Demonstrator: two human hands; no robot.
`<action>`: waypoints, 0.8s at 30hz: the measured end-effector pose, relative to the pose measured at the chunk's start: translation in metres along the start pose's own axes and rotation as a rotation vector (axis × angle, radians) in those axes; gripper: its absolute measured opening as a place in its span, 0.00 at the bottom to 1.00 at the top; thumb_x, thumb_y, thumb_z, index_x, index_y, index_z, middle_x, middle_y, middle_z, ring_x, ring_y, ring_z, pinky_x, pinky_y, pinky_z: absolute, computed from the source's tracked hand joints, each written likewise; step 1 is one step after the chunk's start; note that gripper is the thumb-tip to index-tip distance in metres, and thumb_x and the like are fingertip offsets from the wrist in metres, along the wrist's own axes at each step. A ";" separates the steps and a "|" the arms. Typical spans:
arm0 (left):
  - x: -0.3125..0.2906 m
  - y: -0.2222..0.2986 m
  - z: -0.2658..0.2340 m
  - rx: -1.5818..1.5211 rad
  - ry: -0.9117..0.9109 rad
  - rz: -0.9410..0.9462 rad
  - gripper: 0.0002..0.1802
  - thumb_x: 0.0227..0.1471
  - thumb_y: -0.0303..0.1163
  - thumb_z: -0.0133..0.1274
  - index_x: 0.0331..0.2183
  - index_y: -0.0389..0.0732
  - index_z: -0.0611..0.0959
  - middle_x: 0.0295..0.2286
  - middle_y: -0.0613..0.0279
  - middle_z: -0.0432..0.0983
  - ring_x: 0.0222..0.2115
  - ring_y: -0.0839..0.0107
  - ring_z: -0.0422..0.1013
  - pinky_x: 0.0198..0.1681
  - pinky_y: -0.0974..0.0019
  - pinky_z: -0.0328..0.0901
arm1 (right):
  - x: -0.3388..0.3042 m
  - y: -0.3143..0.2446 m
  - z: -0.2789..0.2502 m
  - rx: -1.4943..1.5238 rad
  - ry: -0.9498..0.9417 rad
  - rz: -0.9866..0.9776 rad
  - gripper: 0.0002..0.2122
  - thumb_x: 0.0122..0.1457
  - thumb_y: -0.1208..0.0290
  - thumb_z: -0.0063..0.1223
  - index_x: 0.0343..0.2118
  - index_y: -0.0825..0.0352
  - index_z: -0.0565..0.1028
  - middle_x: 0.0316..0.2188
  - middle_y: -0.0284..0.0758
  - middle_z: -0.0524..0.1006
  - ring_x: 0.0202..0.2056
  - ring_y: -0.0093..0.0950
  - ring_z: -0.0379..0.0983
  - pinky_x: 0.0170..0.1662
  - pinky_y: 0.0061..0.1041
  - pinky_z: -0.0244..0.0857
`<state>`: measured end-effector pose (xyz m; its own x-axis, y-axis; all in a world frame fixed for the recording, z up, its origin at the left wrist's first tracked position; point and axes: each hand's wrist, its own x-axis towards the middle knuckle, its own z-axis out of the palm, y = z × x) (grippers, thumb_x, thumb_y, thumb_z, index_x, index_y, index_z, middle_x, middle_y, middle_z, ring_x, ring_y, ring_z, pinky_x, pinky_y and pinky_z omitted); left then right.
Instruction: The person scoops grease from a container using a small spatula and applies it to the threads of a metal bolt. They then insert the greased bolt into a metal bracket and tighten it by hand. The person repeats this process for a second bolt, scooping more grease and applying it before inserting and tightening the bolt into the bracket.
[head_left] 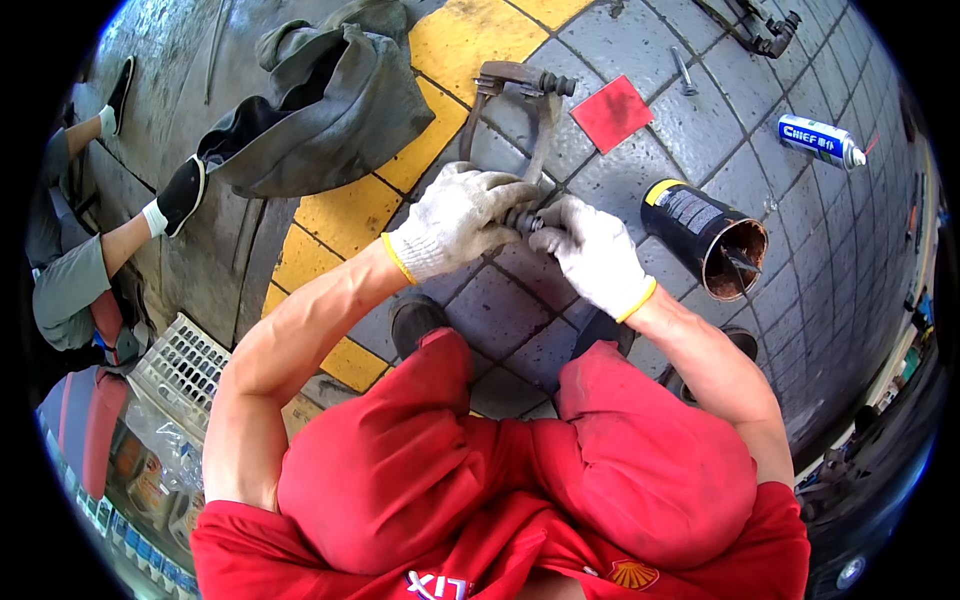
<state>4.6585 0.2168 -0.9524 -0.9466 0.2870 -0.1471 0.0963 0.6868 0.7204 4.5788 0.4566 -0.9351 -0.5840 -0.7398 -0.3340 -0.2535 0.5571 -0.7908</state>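
My left hand [455, 215], in a white knit glove with a yellow cuff, is closed around the near end of a metal brake caliper bracket [515, 73]. The bracket's frame reaches away from me over the tiles, and a ribbed slide pin [563, 85] sticks out of its far corner. Between my hands shows a second dark ribbed pin [523, 220] at the near corner. My right hand [595, 250], gloved the same way, pinches the outer end of this pin with thumb and fingers. The fingertips partly hide the pin's tip.
Right of my hands, an open black can [685, 215] of brown grease lies tilted, a tool inside. Beyond are a red square sheet [613, 113], a bolt [683, 70], a blue-white spray can [815, 140] and another bracket [768, 38]. Grey cloth [340, 130] and a person's shoe [182, 195] are left.
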 end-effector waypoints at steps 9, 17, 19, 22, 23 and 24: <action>-0.002 -0.002 0.001 -0.038 -0.015 -0.032 0.37 0.48 0.41 0.72 0.60 0.46 0.82 0.52 0.53 0.83 0.53 0.49 0.78 0.58 0.49 0.68 | 0.002 -0.010 -0.002 0.795 -0.130 0.536 0.12 0.69 0.65 0.64 0.43 0.71 0.80 0.29 0.32 0.81 0.26 0.20 0.77 0.29 0.24 0.73; -0.003 -0.004 0.000 -0.033 0.150 -0.115 0.43 0.38 0.36 0.80 0.57 0.41 0.81 0.54 0.48 0.78 0.52 0.46 0.77 0.60 0.49 0.71 | -0.009 -0.008 0.001 0.690 -0.074 0.491 0.14 0.71 0.60 0.64 0.46 0.68 0.80 0.32 0.29 0.82 0.30 0.18 0.75 0.33 0.23 0.73; -0.006 -0.005 0.006 0.083 0.199 -0.105 0.38 0.39 0.40 0.79 0.52 0.41 0.83 0.52 0.48 0.79 0.52 0.46 0.77 0.57 0.49 0.71 | -0.017 0.005 0.010 0.744 -0.069 0.500 0.17 0.74 0.57 0.59 0.48 0.69 0.80 0.37 0.30 0.83 0.32 0.18 0.76 0.35 0.23 0.74; 0.001 0.001 -0.005 0.226 -0.074 -0.168 0.33 0.43 0.46 0.77 0.49 0.42 0.85 0.47 0.49 0.82 0.50 0.47 0.78 0.53 0.48 0.72 | -0.022 0.019 0.020 0.779 0.064 0.523 0.22 0.75 0.53 0.54 0.54 0.71 0.79 0.42 0.32 0.84 0.36 0.21 0.79 0.41 0.25 0.75; 0.002 0.003 -0.005 0.208 -0.059 -0.159 0.32 0.44 0.47 0.76 0.48 0.42 0.86 0.44 0.50 0.83 0.48 0.47 0.79 0.51 0.48 0.72 | -0.021 0.028 0.028 0.751 0.132 0.493 0.28 0.76 0.47 0.50 0.59 0.73 0.77 0.47 0.36 0.84 0.44 0.25 0.79 0.50 0.29 0.75; 0.003 0.005 -0.004 0.190 -0.043 -0.149 0.31 0.45 0.48 0.75 0.47 0.42 0.86 0.41 0.50 0.84 0.46 0.48 0.80 0.49 0.48 0.73 | -0.021 0.037 0.035 0.766 0.191 0.475 0.30 0.76 0.45 0.49 0.60 0.74 0.76 0.48 0.38 0.83 0.46 0.26 0.79 0.52 0.30 0.74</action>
<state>4.6554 0.2186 -0.9468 -0.9409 0.1988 -0.2741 0.0167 0.8358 0.5488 4.6088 0.4793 -0.9755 -0.6312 -0.3844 -0.6737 0.5853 0.3338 -0.7389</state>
